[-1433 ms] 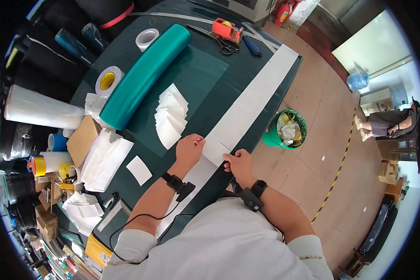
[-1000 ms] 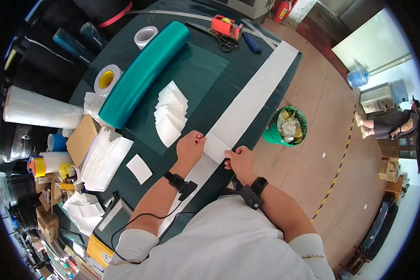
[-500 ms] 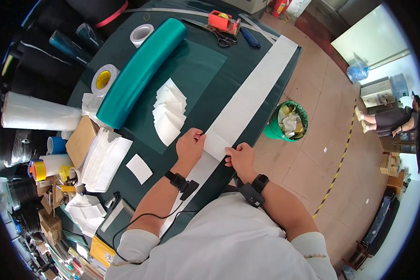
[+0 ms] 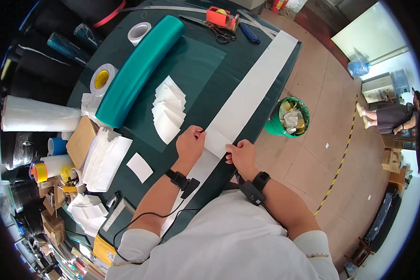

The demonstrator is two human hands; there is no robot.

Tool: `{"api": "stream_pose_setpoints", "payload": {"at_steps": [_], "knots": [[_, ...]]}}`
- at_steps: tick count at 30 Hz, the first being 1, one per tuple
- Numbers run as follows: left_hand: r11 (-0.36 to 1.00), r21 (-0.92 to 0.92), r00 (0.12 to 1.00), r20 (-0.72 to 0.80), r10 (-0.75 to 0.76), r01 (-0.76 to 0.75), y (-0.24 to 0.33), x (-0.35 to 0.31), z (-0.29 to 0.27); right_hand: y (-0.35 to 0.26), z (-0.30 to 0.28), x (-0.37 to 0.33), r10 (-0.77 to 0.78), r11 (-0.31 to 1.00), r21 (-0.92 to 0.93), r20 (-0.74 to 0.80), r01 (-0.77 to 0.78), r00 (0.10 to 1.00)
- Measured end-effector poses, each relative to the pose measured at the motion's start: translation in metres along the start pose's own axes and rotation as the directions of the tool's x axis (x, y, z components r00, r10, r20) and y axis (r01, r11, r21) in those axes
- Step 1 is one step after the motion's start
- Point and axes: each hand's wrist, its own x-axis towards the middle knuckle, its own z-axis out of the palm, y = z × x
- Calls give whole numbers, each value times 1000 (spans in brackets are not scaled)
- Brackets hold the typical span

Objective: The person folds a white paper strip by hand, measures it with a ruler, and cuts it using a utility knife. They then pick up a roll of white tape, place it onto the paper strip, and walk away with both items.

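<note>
A long white strip of paper-like material runs along the right side of the dark green table, passing under my hands. On it lies a short white sheet, its lower edge slightly raised. My left hand is closed at the sheet's left edge, thumb and forefinger pinching there. At the lower right corner, my right hand pinches the same sheet with curled fingers. Fanned white sheets lie to the left of my left hand, and a single white card lies nearer to me.
A big green roll lies across the table's left half. Scissors, a red tape dispenser and a blue-handled tool sit at the far end. A green bin stands on the floor at right; a person is beyond.
</note>
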Motion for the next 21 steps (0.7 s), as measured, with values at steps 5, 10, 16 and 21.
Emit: {"api": "stream_pose_setpoints", "payload": {"at_steps": [5, 10, 16, 21], "knots": [[1000, 12, 1000, 1, 8, -8, 0, 1, 0, 1, 0, 2, 3, 1000, 9, -1, -3, 1000], [1000, 15, 1000, 8, -1, 1, 2, 0, 0, 2, 0, 0, 16, 1000, 17, -5, -16, 1000], [1000, 25, 1000, 4, -7, 7, 1, -1, 0, 3, 0, 1, 8, 1000, 9, -13, -8, 1000], [1000, 22, 1000, 9, -2, 1, 1, 1, 1, 1, 2, 3, 19, 1000, 25, -23, -19, 1000]]}}
